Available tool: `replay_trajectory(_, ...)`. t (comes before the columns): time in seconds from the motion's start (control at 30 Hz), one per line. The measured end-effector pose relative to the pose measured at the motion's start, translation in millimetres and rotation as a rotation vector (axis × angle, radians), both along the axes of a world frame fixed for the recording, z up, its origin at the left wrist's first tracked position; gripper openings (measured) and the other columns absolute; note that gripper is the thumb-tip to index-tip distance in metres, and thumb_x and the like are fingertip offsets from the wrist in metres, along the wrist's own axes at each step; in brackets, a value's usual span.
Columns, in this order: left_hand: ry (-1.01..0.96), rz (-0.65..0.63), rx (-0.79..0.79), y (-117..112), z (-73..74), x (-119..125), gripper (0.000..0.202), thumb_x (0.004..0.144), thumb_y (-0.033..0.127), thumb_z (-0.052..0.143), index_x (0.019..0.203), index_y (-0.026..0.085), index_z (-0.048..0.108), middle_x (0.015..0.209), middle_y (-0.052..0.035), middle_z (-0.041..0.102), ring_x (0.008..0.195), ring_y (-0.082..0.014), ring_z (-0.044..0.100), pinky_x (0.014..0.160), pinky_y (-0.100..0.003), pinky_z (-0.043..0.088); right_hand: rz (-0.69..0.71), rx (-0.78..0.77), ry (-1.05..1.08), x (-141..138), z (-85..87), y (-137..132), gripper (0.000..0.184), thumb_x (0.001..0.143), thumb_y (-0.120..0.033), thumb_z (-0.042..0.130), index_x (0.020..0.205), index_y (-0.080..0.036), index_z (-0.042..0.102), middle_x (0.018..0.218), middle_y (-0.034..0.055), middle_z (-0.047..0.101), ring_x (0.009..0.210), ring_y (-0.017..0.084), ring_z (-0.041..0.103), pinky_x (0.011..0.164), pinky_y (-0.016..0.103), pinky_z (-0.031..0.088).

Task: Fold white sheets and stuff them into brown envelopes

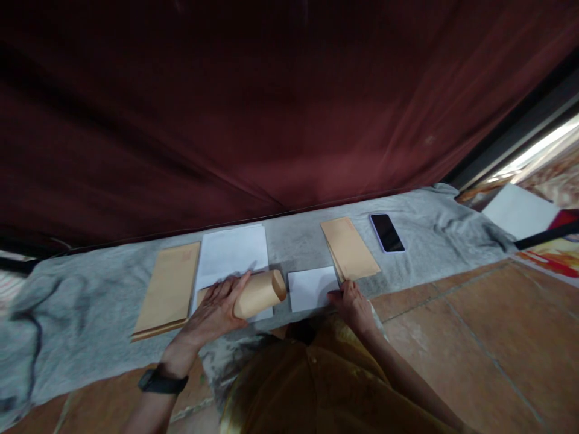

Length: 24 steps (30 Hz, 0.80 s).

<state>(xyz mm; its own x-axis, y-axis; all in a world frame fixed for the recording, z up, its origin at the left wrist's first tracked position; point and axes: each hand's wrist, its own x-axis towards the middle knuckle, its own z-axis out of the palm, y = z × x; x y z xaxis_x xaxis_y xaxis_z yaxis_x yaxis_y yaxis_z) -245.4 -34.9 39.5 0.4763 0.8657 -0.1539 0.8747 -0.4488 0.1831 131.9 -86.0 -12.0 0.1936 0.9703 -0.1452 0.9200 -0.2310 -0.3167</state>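
Note:
My left hand (221, 304) holds a brown envelope (261, 295) over a stack of white paper. The envelope bulges, and its rounded mouth gapes toward the right. At the lower right corner of a folded white sheet (313, 289), my right hand (353, 305) has its thumb and fingers pinched on the edge. That sheet lies flat between the two hands. Behind my right hand are a few brown envelopes (350, 247), slightly fanned. White paper (234, 250) sticks out beyond my left hand, and a pile of brown envelopes (168, 286) lies to its left.
A grey cloth (294, 241) covers the long narrow surface. A phone (387, 232) in a purple case lies at the right. Dark red fabric (271, 120) hangs along the back edge. Tiled floor (461, 337) shows in front, with a white sheet (520, 211) at far right.

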Motion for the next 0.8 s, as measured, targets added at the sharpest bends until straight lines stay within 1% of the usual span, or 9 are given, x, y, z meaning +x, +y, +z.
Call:
replay_trajectory(0.17,0.046,0.026,-0.06,0.2,-0.3,4.0,0.115,0.069,0.04,0.075,0.161,0.029,0.006,0.158,-0.0163,0.038,0.147,-0.0362,0.034,0.115,-0.052,0.031,0.008,0.06,0.052,-2.0,-1.7,0.6,0.019,0.093,-0.032,0.06,0.104,-0.019,0.05,0.102,0.0101,0.066,0.098,0.025,0.067,0.083,0.031,0.047)
replay_trajectory(0.23,0.051,0.029,-0.069,0.3,0.1,5.5,0.114,0.069,0.04,0.074,0.161,0.029,0.007,0.158,-0.0169,0.037,0.147,-0.0362,0.033,0.115,-0.053,0.031,0.019,0.072,0.06,-2.9,-2.0,0.6,0.021,0.094,-0.033,0.059,0.107,-0.018,0.05,0.103,0.0106,0.066,0.1,0.025,0.066,0.085,0.031,0.047)
replay_trajectory(0.33,0.054,0.023,-0.055,-0.2,0.3,6.5,0.114,0.07,0.042,0.073,0.161,0.028,0.007,0.157,-0.0174,0.039,0.147,-0.0363,0.034,0.115,-0.053,0.031,0.033,0.071,0.054,-4.5,-2.1,1.7,0.026,0.092,-0.034,0.062,0.109,-0.017,0.051,0.105,0.0127,0.067,0.102,0.026,0.066,0.088,0.033,0.047)
replay_trajectory(0.47,0.071,0.022,-0.049,-1.0,-1.0,6.4,0.112,0.07,0.043,0.071,0.161,0.026,0.007,0.158,-0.0174,0.038,0.147,-0.0362,0.034,0.116,-0.053,0.029,0.012,0.054,0.048,-7.4,-2.6,5.2,0.028,0.088,-0.033,0.067,0.107,-0.017,0.053,0.104,0.0133,0.067,0.103,0.027,0.066,0.088,0.034,0.047)
replay_trajectory(0.67,0.113,0.047,-0.099,0.9,-1.2,7.4,0.116,0.066,0.042,0.073,0.161,0.027,0.008,0.16,-0.0153,0.035,0.149,-0.0348,0.03,0.118,-0.049,0.028,-0.035,0.073,0.105,-9.9,-4.4,8.8,0.026,0.084,-0.03,0.068,0.101,-0.017,0.054,0.103,0.0143,0.066,0.102,0.029,0.065,0.088,0.035,0.048)
replay_trajectory(0.73,0.115,0.047,-0.11,1.2,-0.9,7.8,0.117,0.065,0.042,0.074,0.161,0.027,0.008,0.159,-0.0156,0.036,0.149,-0.035,0.031,0.118,-0.049,0.027,-0.053,0.114,0.163,-8.9,-6.1,8.4,0.022,0.081,-0.027,0.066,0.097,-0.019,0.053,0.101,0.0127,0.066,0.099,0.028,0.065,0.087,0.035,0.048)
replay_trajectory(0.8,0.11,0.049,-0.117,1.1,-1.2,7.5,0.118,0.065,0.042,0.075,0.161,0.027,0.007,0.159,-0.016,0.035,0.149,-0.0351,0.03,0.118,-0.049,0.026,-0.068,0.144,0.27,-6.8,-8.6,7.6,0.015,0.081,-0.026,0.062,0.091,-0.021,0.051,0.094,0.0093,0.066,0.092,0.025,0.066,0.082,0.033,0.049)
